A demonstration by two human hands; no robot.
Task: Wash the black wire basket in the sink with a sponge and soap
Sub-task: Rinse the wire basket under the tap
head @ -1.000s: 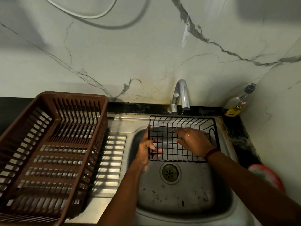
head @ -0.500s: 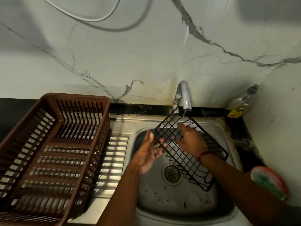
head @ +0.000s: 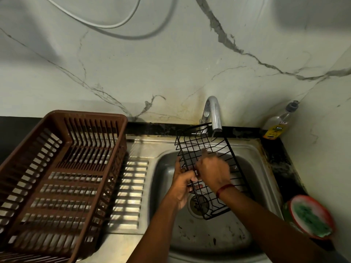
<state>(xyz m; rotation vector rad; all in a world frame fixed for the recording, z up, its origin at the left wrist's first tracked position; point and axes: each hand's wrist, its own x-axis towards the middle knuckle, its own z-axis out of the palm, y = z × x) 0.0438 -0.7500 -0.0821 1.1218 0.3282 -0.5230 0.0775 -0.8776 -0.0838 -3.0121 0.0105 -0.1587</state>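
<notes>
The black wire basket (head: 193, 147) is held tilted over the steel sink (head: 264, 173), its far corner under the tap (head: 213, 112), where a thin stream of water falls on it. My left hand (head: 183, 186) grips the basket's left edge from below. Blurred with motion, my right hand (head: 213, 171) lies on the wire mesh; I cannot tell whether its fingers curl round a wire. A green sponge (head: 309, 219) lies in a round red dish on the counter at the right. The soap bottle (head: 278, 123) stands in the back right corner.
A large brown plastic dish rack (head: 57, 177) fills the drainboard to the left of the sink. The drain (head: 197, 204) sits under the basket's near end. The marble wall rises right behind the tap, and a white hose (head: 106, 23) hangs on it.
The basket has been turned from lying sideways to standing lengthways, one end up under the tap. My left hand, open half a second ago, now grips its edge. My right hand slid across the mesh.
</notes>
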